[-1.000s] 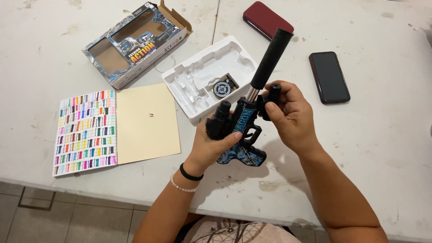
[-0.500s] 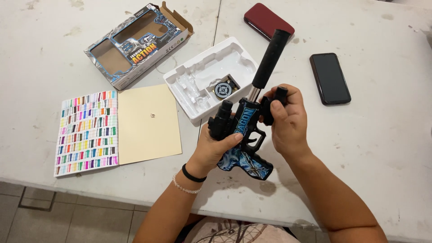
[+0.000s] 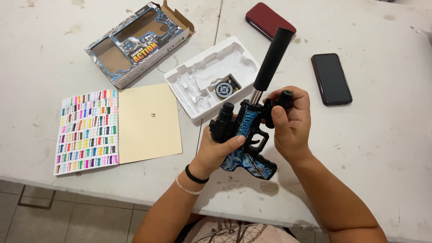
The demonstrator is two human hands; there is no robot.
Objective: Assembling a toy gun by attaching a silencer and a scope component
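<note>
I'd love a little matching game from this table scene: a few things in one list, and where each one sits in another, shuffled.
Things:
1. toy gun
2. black phone
3. white plastic tray
4. cardboard box

Places:
A. lying flat at the right side of the table
B. held in both hands
C. top left, open and empty
D. middle of the table, with a small round target in it

Pairs: 1-B, 2-A, 3-D, 4-C

Your white table was pretty scuffed. On it sat an open cardboard box far left, white plastic tray, colourful notebook, red case, black phone right.
</note>
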